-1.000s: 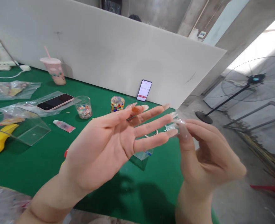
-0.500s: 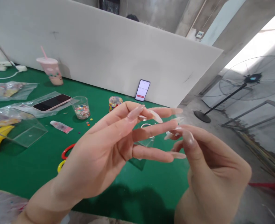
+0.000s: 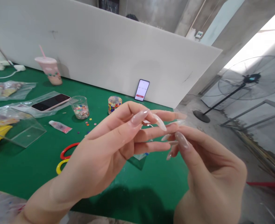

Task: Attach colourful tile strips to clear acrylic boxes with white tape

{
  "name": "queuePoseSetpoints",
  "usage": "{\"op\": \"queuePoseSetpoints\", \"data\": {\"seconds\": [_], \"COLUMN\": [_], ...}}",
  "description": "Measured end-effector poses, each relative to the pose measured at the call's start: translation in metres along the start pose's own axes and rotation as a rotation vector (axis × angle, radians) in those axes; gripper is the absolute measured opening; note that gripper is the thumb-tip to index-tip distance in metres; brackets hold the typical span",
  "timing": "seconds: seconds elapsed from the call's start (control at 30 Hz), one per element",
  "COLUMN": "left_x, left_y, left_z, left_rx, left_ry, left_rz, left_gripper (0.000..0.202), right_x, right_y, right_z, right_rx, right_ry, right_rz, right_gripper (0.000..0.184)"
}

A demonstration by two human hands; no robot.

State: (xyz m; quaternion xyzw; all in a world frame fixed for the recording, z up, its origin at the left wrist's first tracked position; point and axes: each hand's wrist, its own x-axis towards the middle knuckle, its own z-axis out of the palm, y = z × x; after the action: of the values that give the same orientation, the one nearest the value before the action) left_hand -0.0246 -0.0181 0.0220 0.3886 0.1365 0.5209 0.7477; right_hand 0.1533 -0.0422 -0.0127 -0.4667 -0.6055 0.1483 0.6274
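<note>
My left hand [image 3: 104,152] is raised over the green table [image 3: 34,161], palm turned inward. Its thumb tip presses against the forefinger, and the other fingers stretch toward the right. My right hand [image 3: 209,168] sits just right of it, fingers curled and drawn together. The long nails of both hands meet at the fingertips. Whatever is pinched between them is too small and clear to make out. A small clear plastic piece [image 3: 138,157] lies on the table below the hands.
On the table stand a pink cup [image 3: 50,70], a glass of coloured bits [image 3: 80,107] and a mosaic jar [image 3: 114,104]. There are also two phones [image 3: 50,102] [image 3: 142,90], a clear box [image 3: 22,130] and red and yellow rings [image 3: 68,150]. A floor fan [image 3: 251,79] stands right.
My left hand went from a spread palm to thumb pressed on forefinger. Both hands dropped slightly and my right fingertips moved in under the left ones.
</note>
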Motion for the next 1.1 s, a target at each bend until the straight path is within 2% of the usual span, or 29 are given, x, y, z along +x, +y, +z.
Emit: {"op": "queuePoseSetpoints", "data": {"seconds": [0.1,0.23,0.37,0.47,0.6,0.7,0.83,0.97,1.1], "left_x": [-0.001,-0.004,-0.009,-0.012,-0.014,-0.011,-0.001,0.005,0.006], "left_y": [0.0,0.0,-0.002,-0.003,-0.003,-0.002,-0.001,0.002,0.005], "left_z": [0.001,0.003,0.005,0.006,0.006,0.005,0.002,-0.005,-0.009], "left_rx": [0.071,0.152,0.334,0.407,0.441,0.37,0.159,-0.009,-0.057], "left_ry": [0.026,0.067,0.103,0.09,0.053,0.053,0.065,0.009,-0.055], "left_rz": [-0.007,-0.024,0.024,0.049,0.02,0.011,-0.038,-0.084,-0.063], "left_gripper": [0.03,0.024,0.027,0.026,0.025,0.026,0.025,0.03,0.035], "right_x": [0.001,0.0,-0.001,-0.002,-0.003,-0.003,-0.003,-0.005,-0.005], "right_y": [0.0,-0.001,-0.002,-0.002,0.0,0.0,-0.001,0.0,-0.001], "right_z": [0.001,0.002,0.003,0.004,0.006,0.008,0.007,0.006,0.006], "right_rx": [0.012,-0.027,-0.09,-0.139,-0.164,-0.175,-0.17,-0.192,-0.186], "right_ry": [0.007,0.012,0.032,0.065,0.115,0.144,0.15,0.129,0.128], "right_rz": [0.023,0.007,-0.025,-0.018,-0.056,-0.122,-0.13,-0.136,-0.148], "right_gripper": [0.016,0.022,0.02,0.016,0.02,0.021,0.016,0.021,0.022]}}
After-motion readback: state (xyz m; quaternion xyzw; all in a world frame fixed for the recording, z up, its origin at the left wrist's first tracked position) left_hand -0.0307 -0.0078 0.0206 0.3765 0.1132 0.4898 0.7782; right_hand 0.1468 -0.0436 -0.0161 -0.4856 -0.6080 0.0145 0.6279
